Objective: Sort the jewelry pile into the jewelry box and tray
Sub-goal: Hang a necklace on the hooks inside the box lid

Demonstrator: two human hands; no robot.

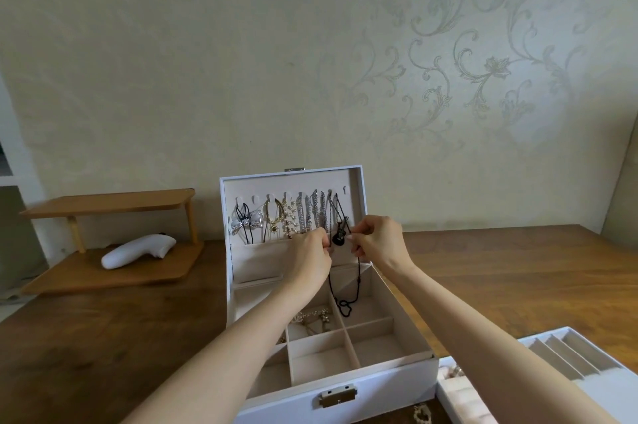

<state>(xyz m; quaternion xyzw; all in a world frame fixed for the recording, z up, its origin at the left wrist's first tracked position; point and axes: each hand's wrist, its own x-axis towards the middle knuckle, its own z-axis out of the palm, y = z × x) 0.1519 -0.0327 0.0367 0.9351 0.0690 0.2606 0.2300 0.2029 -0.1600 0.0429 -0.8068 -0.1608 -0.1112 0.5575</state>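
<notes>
Black cord necklace (345,306), dark pendant (337,237) uppermost, is held up to the raised lid of a white jewelry box (345,385) on a wooden table (518,268). Its long loop trails down into a rear compartment. The step in hand appears to be hanging this piece beside the silver chains (310,216) already strung along the lid's row of hooks (293,197).

The left hand (309,256) and right hand (378,240) are both raised close together at the pendant. Their fingers are curled and each seems to pinch the thin cord between thumb and fingertips, though the exact contact is too small to make out.

Next, the cord likely has to be slipped over a free hook at the right end, with the slack tucked into the pocket below so that it does not snag its neighbours. The white tray (566,351) waits at the near right, and a pearl piece (423,415) lies unsorted in front of the box.
</notes>
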